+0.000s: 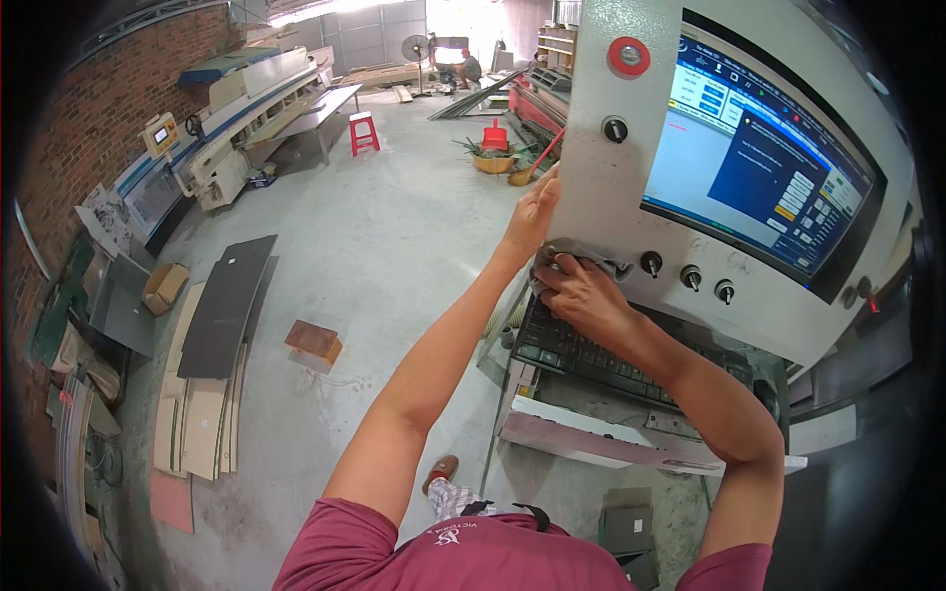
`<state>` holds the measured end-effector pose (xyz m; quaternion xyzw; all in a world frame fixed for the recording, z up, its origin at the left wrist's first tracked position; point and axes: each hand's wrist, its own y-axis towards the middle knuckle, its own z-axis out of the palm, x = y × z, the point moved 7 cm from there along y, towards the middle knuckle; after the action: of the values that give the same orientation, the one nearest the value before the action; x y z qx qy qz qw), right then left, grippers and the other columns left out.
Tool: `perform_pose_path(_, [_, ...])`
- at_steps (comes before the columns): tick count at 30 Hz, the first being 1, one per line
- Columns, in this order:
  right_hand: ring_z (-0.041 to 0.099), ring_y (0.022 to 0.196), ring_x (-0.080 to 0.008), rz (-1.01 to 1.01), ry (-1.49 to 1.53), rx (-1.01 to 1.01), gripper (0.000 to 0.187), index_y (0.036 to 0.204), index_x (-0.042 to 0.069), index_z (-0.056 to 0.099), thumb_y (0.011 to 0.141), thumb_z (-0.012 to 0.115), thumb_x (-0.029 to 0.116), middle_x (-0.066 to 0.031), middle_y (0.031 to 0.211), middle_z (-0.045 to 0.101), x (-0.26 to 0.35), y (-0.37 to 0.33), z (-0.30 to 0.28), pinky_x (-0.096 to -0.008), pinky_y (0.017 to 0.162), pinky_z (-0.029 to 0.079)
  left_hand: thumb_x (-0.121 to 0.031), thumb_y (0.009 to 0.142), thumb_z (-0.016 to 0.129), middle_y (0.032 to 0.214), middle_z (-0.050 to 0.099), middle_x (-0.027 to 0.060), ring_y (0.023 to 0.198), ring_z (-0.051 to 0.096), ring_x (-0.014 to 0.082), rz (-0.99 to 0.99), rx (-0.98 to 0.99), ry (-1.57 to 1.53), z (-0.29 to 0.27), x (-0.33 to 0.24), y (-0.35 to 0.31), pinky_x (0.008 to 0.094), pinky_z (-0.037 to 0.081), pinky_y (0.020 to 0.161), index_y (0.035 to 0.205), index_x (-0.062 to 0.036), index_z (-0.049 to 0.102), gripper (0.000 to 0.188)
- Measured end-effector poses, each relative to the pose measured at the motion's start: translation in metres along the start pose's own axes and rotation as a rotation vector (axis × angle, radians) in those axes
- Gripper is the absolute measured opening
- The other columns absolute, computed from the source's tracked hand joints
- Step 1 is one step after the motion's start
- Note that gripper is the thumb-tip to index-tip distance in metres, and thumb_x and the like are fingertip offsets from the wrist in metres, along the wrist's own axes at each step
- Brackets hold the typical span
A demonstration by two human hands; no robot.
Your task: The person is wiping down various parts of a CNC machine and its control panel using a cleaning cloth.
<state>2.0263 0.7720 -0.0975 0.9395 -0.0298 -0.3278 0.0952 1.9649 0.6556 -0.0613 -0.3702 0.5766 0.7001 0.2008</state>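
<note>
My right hand point(588, 298) is closed on a grey cloth point(613, 266), pressed to the lower left corner of a white control cabinet point(613, 177). My left hand point(532, 219) lies with fingers stretched along the cabinet's left side; part of it is hidden behind the edge. Above and to the right of my hands, the cabinet carries a lit screen point(680, 148), a red emergency stop button point(629, 57) and several black knobs point(650, 263). A black keyboard point(581, 347) sits below the cabinet, partly covered by my right forearm.
An open drawer point(591, 433) juts out under the keyboard. On the floor to the left are a brown box point(313, 343) and stacked boards point(227, 305). Farther back stand a red stool point(364, 133), a long machine point(227, 148) and a basket point(493, 161). Someone crouches point(470, 69) at the far end.
</note>
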Motion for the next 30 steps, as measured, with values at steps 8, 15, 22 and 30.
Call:
perform_pose_path(8, [0.047, 0.108, -0.0245, 0.179, 0.128, -0.309, 0.015, 0.088, 0.009, 0.064, 0.073, 0.06, 0.01, -0.0053, 0.112, 0.049, -0.029, -0.001, -0.055, -0.0361, 0.087, 0.046, -0.043, 0.098, 0.045, 0.134, 0.05, 0.0123, 0.123, 0.044, 0.0162, 0.02, -0.027, -0.032, -0.005, -0.002, -0.003, 0.0274, 0.033, 0.103, 0.139, 0.0021, 0.041, 0.061])
perform_pose_path(15, [0.046, 0.111, -0.0266, 0.226, 0.265, -0.19, 0.016, 0.091, 0.01, 0.061, 0.075, 0.06, 0.008, -0.008, 0.112, 0.045, -0.019, -0.015, -0.027, -0.0398, 0.09, 0.046, -0.042, 0.1, 0.038, 0.14, 0.046, 0.0173, 0.129, 0.042, 0.0217, 0.089, -0.056, 0.089, -0.002, 0.006, 0.002, 0.03, 0.028, 0.108, 0.134, 0.0056, 0.044, 0.059])
perform_pose_path(22, [0.05, 0.104, -0.0259, 0.359, 0.122, -0.419, 0.016, 0.087, 0.01, 0.062, 0.072, 0.063, 0.01, -0.0077, 0.106, 0.047, -0.068, -0.007, -0.075, -0.0362, 0.086, 0.048, -0.043, 0.101, 0.036, 0.139, 0.046, 0.0154, 0.131, 0.039, 0.0221, -0.003, -0.051, 0.063, -0.004, 0.003, -0.001, 0.0299, 0.027, 0.108, 0.135, 0.0055, 0.043, 0.06])
perform_pose_path(30, [0.049, 0.105, -0.0242, 0.346, 0.055, -0.374, 0.012, 0.079, 0.011, 0.066, 0.068, 0.069, 0.014, -0.0063, 0.107, 0.049, -0.092, -0.042, -0.093, -0.0353, 0.082, 0.048, -0.045, 0.1, 0.036, 0.136, 0.048, 0.0142, 0.126, 0.042, 0.0213, -0.103, -0.104, 0.091, -0.009, 0.019, -0.002, 0.0304, 0.031, 0.105, 0.136, 0.0045, 0.043, 0.062])
